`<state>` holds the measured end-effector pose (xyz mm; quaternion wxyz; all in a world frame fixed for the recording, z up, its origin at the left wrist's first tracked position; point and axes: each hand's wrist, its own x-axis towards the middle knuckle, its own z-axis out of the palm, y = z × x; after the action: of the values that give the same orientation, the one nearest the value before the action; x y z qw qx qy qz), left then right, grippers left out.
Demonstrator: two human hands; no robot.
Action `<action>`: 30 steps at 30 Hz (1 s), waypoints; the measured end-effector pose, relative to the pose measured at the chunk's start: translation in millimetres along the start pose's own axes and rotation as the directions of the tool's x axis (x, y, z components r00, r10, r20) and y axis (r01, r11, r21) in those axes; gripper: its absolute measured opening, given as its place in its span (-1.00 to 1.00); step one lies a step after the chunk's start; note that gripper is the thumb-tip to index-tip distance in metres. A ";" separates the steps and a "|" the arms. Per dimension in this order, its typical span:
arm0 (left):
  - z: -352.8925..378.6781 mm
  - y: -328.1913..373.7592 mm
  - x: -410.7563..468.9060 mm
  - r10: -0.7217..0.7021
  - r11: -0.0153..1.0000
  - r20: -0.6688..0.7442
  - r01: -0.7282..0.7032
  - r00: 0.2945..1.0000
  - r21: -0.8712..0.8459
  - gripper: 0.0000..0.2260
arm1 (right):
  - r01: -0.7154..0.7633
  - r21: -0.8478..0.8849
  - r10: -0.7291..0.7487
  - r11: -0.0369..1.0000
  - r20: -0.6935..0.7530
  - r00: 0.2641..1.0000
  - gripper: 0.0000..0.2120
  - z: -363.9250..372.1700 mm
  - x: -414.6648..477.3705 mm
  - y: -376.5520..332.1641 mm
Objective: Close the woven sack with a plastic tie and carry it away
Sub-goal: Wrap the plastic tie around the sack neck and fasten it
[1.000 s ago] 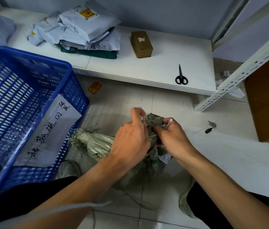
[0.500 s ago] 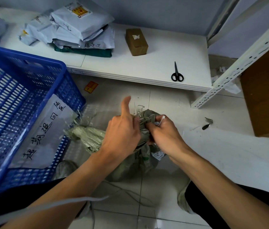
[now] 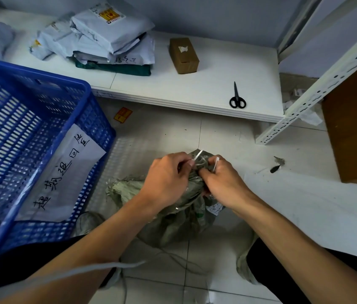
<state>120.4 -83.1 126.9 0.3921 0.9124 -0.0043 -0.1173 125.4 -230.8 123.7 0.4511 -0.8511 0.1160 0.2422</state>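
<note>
A grey-green woven sack (image 3: 179,218) stands on the tiled floor between my knees, its mouth bunched together at the top. Around that bunched neck runs a white plastic tie (image 3: 197,155). My left hand (image 3: 166,178) pinches one end of the tie at the top left of the neck. My right hand (image 3: 223,183) grips the neck from the right and holds the tie's other end, which sticks up between its fingers. The part of the tie behind the fingers is hidden.
A large blue plastic crate (image 3: 30,150) with a handwritten paper label stands at the left. A low white shelf (image 3: 212,84) at the back carries stacked mail bags (image 3: 107,40), a small cardboard box (image 3: 183,55) and black scissors (image 3: 237,97). A white slotted upright (image 3: 318,88) leans at the right.
My left thumb, raised half a second ago, has come down and now pinches the tie's end. Both hands stay on the sack's neck.
</note>
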 end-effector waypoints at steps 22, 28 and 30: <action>18.6 -11.9 -1.7 -0.332 0.572 0.281 0.429 0.900 -0.699 -0.86 | 0.105 -0.140 -0.104 0.985 0.011 0.994 -0.73 -1.7 -4.1 16.1; 22.0 -9.9 -1.9 -0.260 0.687 0.163 0.301 0.952 -0.662 -0.91 | 0.114 -0.144 -0.124 0.983 -0.057 0.991 -0.75 -7.6 -2.3 18.2; 23.5 -13.0 -1.3 -0.167 0.843 0.044 0.166 0.985 -0.512 -0.90 | 0.120 -0.172 -0.132 0.978 -0.059 0.990 -0.74 -7.4 -1.7 19.2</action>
<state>112.9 -90.7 102.3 0.6094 0.7718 0.1068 -0.1468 118.2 -247.9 114.5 0.3877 -0.8997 0.0566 0.1923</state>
